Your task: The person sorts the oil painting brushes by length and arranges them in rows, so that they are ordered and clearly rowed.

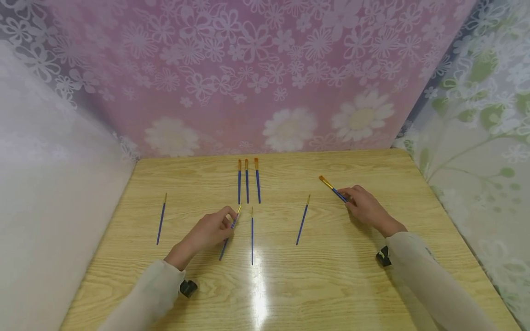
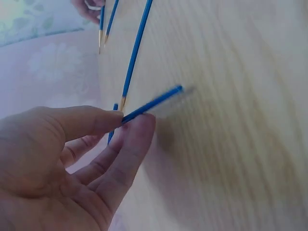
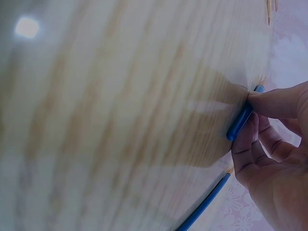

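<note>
I am at the picking-up step with both hands at once: my left hand (image 1: 209,232) pinches a thin blue brush (image 1: 230,232) between thumb and fingers near the middle of the table (image 1: 331,285), and my right hand (image 1: 364,207) pinches the handle end of a wider brush (image 1: 331,187) toward the right, its bristle end pointing up and away. Three brushes (image 1: 247,180) lie side by side in a row at the back, so I judge the next move calls for carrying both over and laying them parallel beside that row without knocking it.
</note>
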The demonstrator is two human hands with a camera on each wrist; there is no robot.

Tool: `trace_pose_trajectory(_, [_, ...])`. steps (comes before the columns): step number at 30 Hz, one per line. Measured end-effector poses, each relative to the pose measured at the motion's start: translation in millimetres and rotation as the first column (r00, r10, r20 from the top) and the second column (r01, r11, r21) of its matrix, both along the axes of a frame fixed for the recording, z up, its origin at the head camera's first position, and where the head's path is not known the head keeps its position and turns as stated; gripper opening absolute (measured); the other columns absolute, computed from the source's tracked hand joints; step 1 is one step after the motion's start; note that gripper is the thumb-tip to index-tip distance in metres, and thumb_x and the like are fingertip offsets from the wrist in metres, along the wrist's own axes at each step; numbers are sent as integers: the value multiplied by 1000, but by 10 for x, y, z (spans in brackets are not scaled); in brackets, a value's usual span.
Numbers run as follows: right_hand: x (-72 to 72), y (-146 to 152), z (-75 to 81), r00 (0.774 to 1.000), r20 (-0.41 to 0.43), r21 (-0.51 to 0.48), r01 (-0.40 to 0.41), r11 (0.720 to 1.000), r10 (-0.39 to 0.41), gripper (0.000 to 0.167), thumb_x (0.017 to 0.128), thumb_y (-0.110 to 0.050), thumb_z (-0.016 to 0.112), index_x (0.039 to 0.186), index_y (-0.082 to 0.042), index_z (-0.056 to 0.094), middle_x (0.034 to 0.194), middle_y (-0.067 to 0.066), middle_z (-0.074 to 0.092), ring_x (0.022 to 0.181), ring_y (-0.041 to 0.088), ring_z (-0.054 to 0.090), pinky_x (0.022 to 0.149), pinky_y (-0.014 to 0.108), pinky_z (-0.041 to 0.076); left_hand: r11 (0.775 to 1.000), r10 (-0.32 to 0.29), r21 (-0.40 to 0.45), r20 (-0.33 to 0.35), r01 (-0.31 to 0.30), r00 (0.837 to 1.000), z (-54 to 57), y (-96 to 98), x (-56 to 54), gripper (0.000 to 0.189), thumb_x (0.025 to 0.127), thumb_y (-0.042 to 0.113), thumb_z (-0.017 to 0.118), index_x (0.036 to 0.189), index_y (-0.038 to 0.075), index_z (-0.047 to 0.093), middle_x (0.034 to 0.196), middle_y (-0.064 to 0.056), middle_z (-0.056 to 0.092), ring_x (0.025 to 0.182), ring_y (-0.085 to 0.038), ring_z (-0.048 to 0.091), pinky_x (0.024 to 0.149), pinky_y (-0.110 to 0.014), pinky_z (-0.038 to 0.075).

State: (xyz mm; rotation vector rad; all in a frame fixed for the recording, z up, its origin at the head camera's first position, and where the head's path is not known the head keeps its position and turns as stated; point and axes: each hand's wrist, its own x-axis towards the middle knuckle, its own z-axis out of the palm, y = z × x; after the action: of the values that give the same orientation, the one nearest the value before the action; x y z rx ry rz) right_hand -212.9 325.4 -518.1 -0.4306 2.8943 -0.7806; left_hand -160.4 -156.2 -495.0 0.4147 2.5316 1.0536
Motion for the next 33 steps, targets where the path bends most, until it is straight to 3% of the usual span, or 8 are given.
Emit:
trace_pose_trajectory(5, [2, -1, -4, 1000, -5, -2, -5, 1000, 5, 44, 107, 1, 61, 151, 3, 59, 118, 23, 62, 92, 24, 62, 78, 41, 52, 997, 73, 31, 55, -75, 996, -43, 96, 61, 21, 104, 2, 67, 124, 10, 64, 99, -6, 70, 66, -18, 70, 61, -32, 62])
trace_pose_trajectory(11, [9, -4, -1, 1000, -1, -8, -5, 1000, 5, 43, 107, 0, 61, 151, 2, 60, 119, 22, 62, 94, 24, 63, 78, 41, 52, 993, 106, 45, 79, -110, 991, -86, 177, 114, 20, 103, 3, 68, 122, 10, 66, 94, -5, 68, 65, -18, 68, 59, -33, 62])
trace_pose_trajectory(22, [8, -1, -5, 1000, -11, -2, -5, 1000, 5, 44, 107, 0, 62, 150, 2, 60, 120, 23, 62, 95, 26, 63, 78, 41, 52, 994, 98, -46, 5, -97, 995, -137, 290, 130, 22, 100, 6, 71, 121, 9, 67, 90, -2, 64, 61, -15, 63, 55, -30, 57])
trace_pose_trajectory(29, [7, 6, -9, 1000, -16, -1, -5, 1000, 5, 43, 107, 1, 61, 150, 3, 60, 117, 22, 62, 90, 23, 60, 76, 38, 49, 991, 43, -124, -114, -57, 993, -139, 346, 133, 23, 98, 10, 72, 122, 11, 69, 95, 2, 66, 81, -15, 58, 74, -34, 51])
trace_pose_trajectory(33, [6, 11, -13, 1000, -17, -4, -5, 1000, 5, 43, 107, 1, 61, 150, 3, 60, 115, 21, 62, 88, 21, 58, 75, 37, 48, 989, 28, -141, -144, -48, 989, -137, 382, 143, 23, 99, 11, 72, 121, 11, 69, 95, 2, 65, 84, -16, 57, 77, -37, 50])
